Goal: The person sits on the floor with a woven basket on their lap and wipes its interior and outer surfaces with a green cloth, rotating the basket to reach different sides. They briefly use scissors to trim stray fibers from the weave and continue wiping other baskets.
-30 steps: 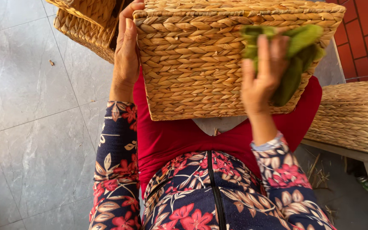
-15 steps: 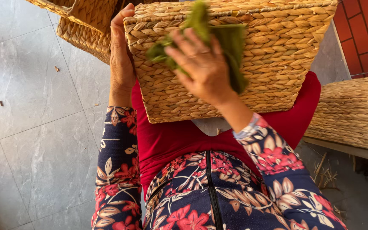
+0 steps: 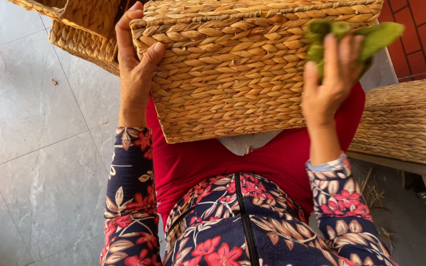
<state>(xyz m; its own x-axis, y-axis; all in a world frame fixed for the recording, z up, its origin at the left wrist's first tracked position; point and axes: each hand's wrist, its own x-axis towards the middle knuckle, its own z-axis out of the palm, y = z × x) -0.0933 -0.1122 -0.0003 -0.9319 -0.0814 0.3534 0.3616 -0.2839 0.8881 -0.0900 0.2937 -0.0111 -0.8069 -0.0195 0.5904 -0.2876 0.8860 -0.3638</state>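
A woven straw basket (image 3: 232, 74) rests on my lap, its side wall facing me. My left hand (image 3: 135, 64) grips the basket's left corner, thumb on the front wall and fingers around the side. My right hand (image 3: 332, 79) is pressed against the right end of the front wall, shut on a crumpled green cloth (image 3: 356, 37) that sticks out above my fingers. A red cloth (image 3: 213, 162) covers my lap under the basket.
More woven baskets (image 3: 77, 27) stand at the upper left on the grey tiled floor (image 3: 30, 148). Another woven piece (image 3: 405, 123) lies on a ledge at the right. A red brick wall (image 3: 410, 34) rises behind. Straw scraps lie on the ground at lower right.
My right hand with the green cloth swept from the right end of the basket's front to the middle and back to the right. The left hand stayed on the corner.
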